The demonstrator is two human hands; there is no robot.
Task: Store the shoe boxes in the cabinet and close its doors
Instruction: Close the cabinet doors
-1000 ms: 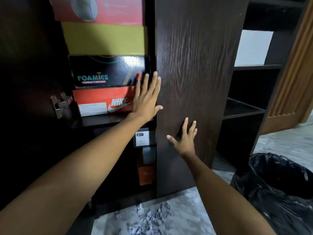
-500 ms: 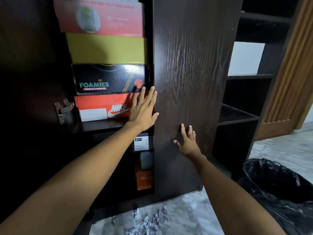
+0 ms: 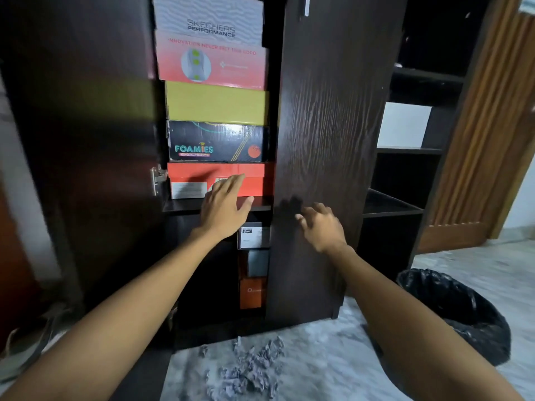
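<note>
Several shoe boxes are stacked on a shelf of the dark wooden cabinet [image 3: 179, 208]: a red box [image 3: 252, 180] at the bottom, a black Foamies box [image 3: 217, 141], a yellow box [image 3: 217, 102], a pink box [image 3: 211, 63] and a white Skechers box [image 3: 208, 18]. The right door [image 3: 327, 125] stands nearly shut; the left door [image 3: 86, 140] is swung open. My left hand [image 3: 224, 205] hovers with relaxed fingers before the red box and the shelf edge. My right hand [image 3: 320, 227] is open just in front of the right door, holding nothing.
More boxes [image 3: 253, 264] sit on the lower shelf. An open shelving unit [image 3: 405, 151] stands to the right of the cabinet, with a wooden panel [image 3: 486, 140] beyond it. A bin lined with a black bag [image 3: 454, 311] sits on the floor at right. Crumpled paper [image 3: 249, 369] lies below.
Both hands have drawn back and lower, off the boxes and the right door. The camera has pulled away, so more of the stack and the left door show.
</note>
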